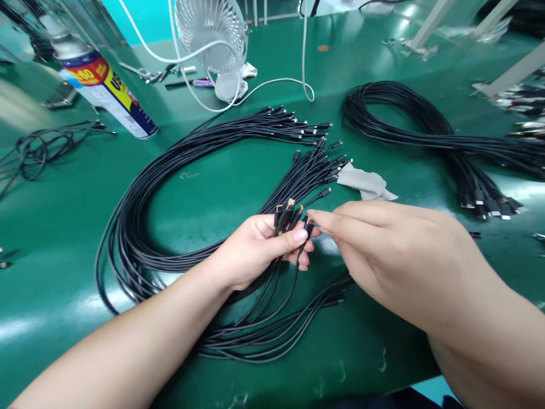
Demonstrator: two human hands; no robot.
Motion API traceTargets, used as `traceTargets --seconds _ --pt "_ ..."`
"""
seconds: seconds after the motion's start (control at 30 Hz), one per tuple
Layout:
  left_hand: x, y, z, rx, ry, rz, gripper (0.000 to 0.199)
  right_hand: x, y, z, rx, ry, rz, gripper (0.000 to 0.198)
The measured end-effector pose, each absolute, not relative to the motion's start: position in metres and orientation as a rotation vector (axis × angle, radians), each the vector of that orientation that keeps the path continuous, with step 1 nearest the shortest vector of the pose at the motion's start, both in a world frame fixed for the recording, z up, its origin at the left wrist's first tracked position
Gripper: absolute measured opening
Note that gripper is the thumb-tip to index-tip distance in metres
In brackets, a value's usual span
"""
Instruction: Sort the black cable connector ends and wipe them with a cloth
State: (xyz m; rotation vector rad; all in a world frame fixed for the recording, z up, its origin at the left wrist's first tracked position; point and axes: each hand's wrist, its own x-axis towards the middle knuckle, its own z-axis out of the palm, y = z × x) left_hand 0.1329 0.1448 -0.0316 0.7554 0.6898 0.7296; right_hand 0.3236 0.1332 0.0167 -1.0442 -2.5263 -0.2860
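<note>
Fingers and thumb of the left hand (pixel 264 247) are clamped on a small bunch of cable plugs (pixel 289 213), their orange-tipped ends pointing up, to the left of the grey rag (pixel 364 183) and nearer the person. The right hand (pixel 387 241) comes in on the near side of the rag, its fingertips gathered at the tip of the rightmost plug; I cannot tell whether they pinch it or only touch it. For handling ends singly like this, the left thumb would do best pressing on the black plug bodies rather than the thin cords, with the tips spread so each stands apart. A light right hand, working in line with the plug, seems wise, since a sideways pull could drag neighbours out of the bunch. Nearer than the rag, a lower bundle of cables (pixel 272 358) lies on the green surface (pixel 238 190); a large cable coil (pixel 131 210) sweeps out to the rag's left, and a second coil (pixel 430 113) lies to its right, reaching beyond it. Beyond the rag and leftward stand a fan (pixel 210 34) and, farther left, the one container plain to see, a spray can (pixel 111 85); its wall hides whatever is inside, so its fill cannot be judged.
</note>
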Motion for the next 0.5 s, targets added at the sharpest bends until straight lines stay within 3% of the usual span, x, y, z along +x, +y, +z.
traceTargets --seconds 0.3,0.5 --pt "0.1316 0.1452 -0.0323 0.778 0.692 0.706 0.022 0.3245 0.1336 0.0168 -1.071 -2.517 -0.259 0.031" --pt "0.1317 0.1442 -0.0324 0.785 0.678 0.701 0.022 0.3262 0.1352 0.0177 -1.128 -2.468 -0.028 0.028"
